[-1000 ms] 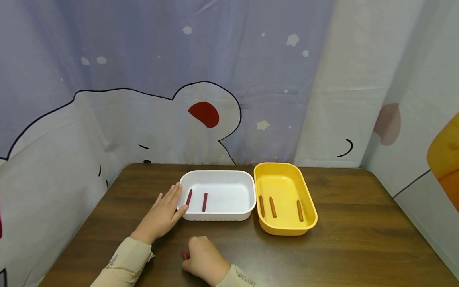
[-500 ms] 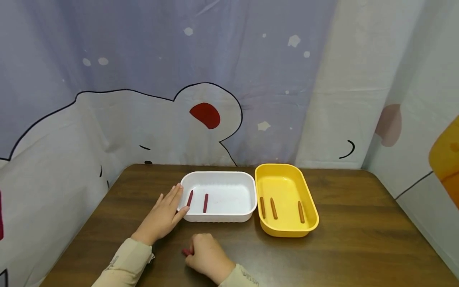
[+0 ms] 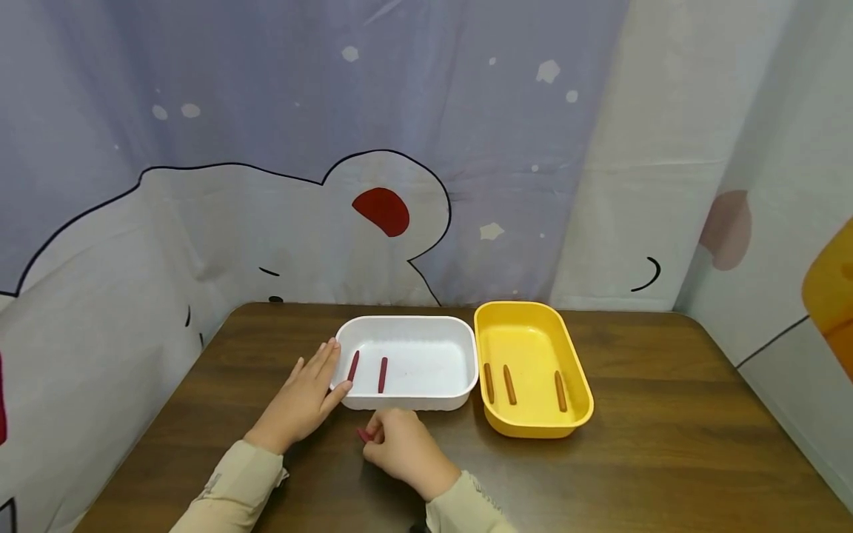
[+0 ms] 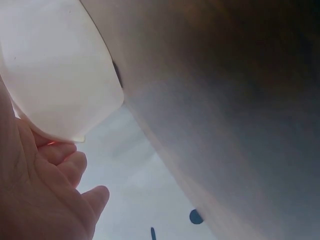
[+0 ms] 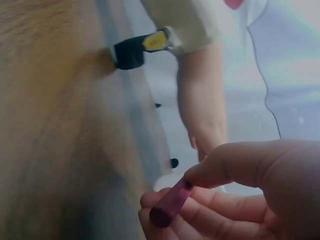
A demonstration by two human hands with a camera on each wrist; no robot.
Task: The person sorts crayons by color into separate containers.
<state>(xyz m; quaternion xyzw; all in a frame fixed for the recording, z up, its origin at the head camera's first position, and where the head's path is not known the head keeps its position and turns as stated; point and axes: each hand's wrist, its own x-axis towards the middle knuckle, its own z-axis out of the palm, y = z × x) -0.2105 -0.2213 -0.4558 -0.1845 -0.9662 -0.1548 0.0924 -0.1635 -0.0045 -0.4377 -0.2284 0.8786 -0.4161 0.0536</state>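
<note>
My right hand (image 3: 409, 448) pinches a dark red crayon (image 5: 170, 207) between thumb and fingers, just in front of the white tray (image 3: 426, 363). In the right wrist view the crayon's flat end points toward the camera. My left hand (image 3: 300, 396) lies against the tray's left end, fingers straight along the wall and thumb at the near left corner. Inside the white tray, toward its left side, lie two dark red crayons, one slanted (image 3: 354, 366) and one nearly straight (image 3: 383, 375). The left wrist view shows the tray's outer wall (image 4: 60, 75) beside the fingers.
A yellow tray (image 3: 526, 337) stands right beside the white one and holds three orange-brown crayons, one of them (image 3: 560, 391) apart on the right. Both trays sit toward the back of the brown wooden table (image 3: 666, 429). A patterned curtain (image 3: 493, 148) hangs behind.
My right hand has moved forward and slightly right with the red crayon, from the table's front area to near the white tray's front wall. The left hand has stayed in place.
</note>
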